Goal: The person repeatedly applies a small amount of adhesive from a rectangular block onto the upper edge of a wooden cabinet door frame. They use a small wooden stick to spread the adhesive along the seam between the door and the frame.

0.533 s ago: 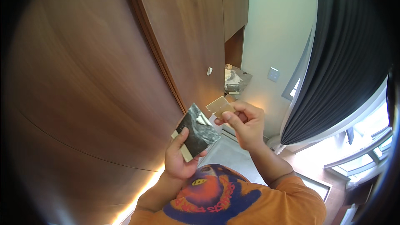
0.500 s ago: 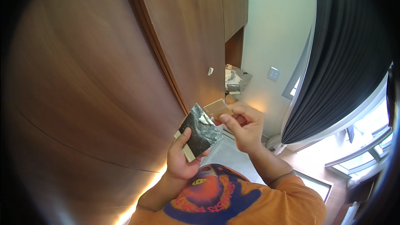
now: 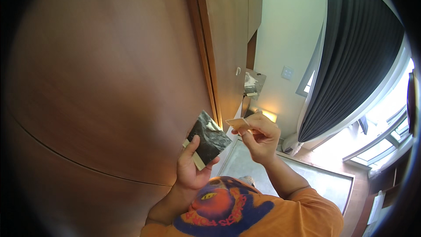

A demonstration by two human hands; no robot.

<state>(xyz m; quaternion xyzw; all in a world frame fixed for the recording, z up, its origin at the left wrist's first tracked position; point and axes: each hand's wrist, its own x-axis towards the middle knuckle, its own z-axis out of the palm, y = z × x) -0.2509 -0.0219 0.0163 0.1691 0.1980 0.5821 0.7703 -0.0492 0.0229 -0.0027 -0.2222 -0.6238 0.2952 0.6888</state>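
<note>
My left hand (image 3: 192, 166) grips a flat dark grey, marbled square plate (image 3: 206, 142) with its thumb on top. A cream strip (image 3: 198, 160) lies along the plate's near-left edge, and a whitish smear of paste (image 3: 212, 125) shows near its far corner. Held tilted between thumb and fingers of my right hand (image 3: 261, 138) is a small thin tan scraper card (image 3: 238, 123). The card is just right of the plate, apart from it. My right fingers hide part of the card.
Large brown wooden panels (image 3: 109, 83) fill the left side. A small white mark or fitting (image 3: 238, 71) is on the far panel. Beyond stands a ledge (image 3: 258, 83) with white and grey material on it. A wall switch (image 3: 287, 72) and a dark curtain (image 3: 355, 61) are at right.
My view has turned left, toward the near wooden panel. The right hand has moved the tan card a little away from the plate and tilted it flatter. My left hand keeps its grip.
</note>
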